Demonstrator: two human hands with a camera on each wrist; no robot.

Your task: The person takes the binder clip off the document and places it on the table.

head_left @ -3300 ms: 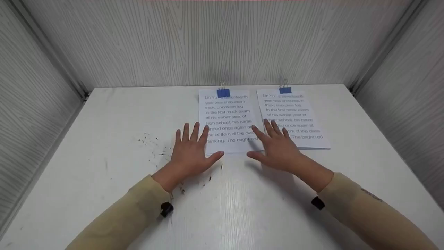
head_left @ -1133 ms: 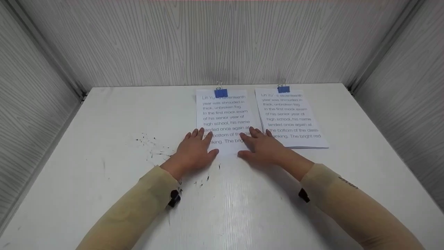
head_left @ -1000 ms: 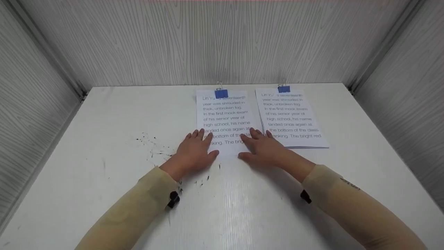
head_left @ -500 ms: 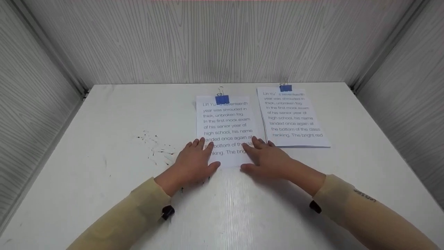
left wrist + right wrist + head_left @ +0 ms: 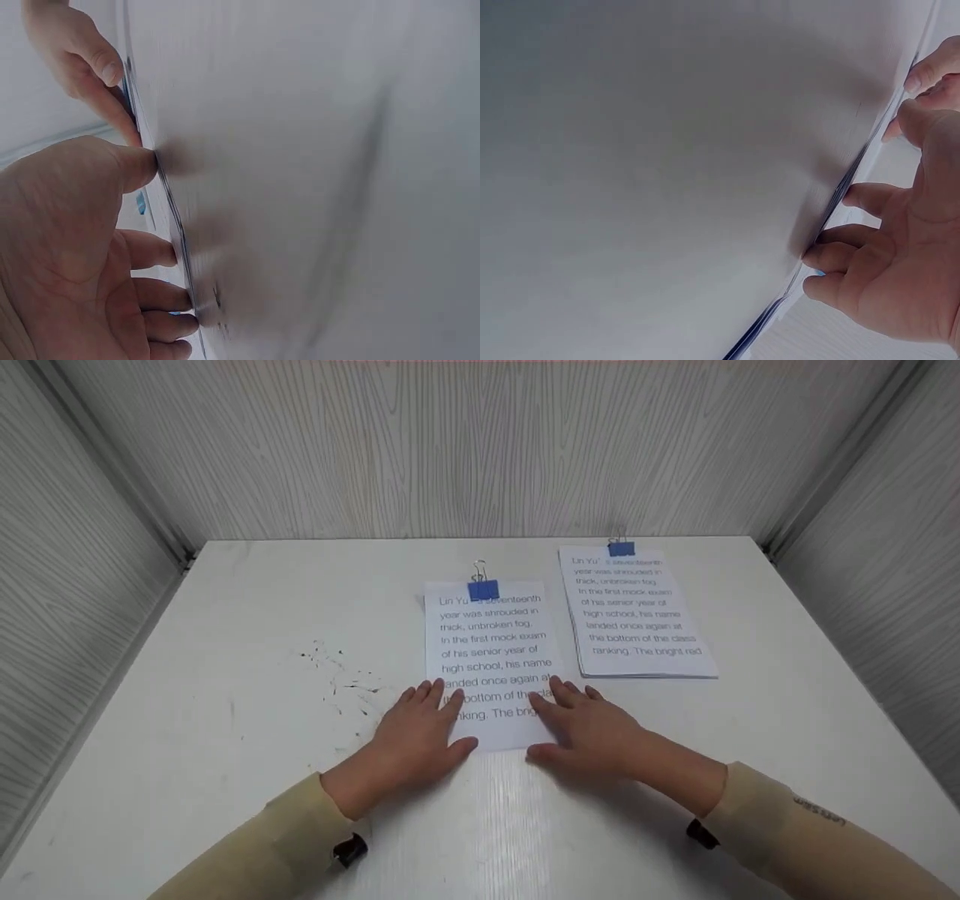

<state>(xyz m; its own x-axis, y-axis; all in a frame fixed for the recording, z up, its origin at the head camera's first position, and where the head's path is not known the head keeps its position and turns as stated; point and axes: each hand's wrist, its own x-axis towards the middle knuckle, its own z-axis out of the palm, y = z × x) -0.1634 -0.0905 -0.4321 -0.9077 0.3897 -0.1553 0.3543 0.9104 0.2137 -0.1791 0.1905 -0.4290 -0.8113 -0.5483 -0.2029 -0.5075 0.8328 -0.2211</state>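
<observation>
In the head view a stack of printed paper (image 5: 491,652), held at its top by a blue binder clip (image 5: 483,590), lies flat on the white table. My left hand (image 5: 418,735) rests its fingertips on the lower left edge of this stack, thumb near the bottom edge. On the lower right side my right hand (image 5: 596,735) rests its fingers likewise, covering the ends of the last lines. Both hands have their fingers spread and curled round nothing. The wrist views show fingertips of the left hand (image 5: 75,232) and right hand (image 5: 907,247) at the thin paper edge.
To the right and farther back lies a second printed stack (image 5: 637,615) with its own blue binder clip (image 5: 622,549). Dark marks (image 5: 341,682) speckle the table left of the hands. Wood-patterned panels (image 5: 480,450) enclose the back and sides.
Both hands first came down onto the left stack. Over the last second they have slid it toward me, away from the back panel. The right stack has stayed in place.
</observation>
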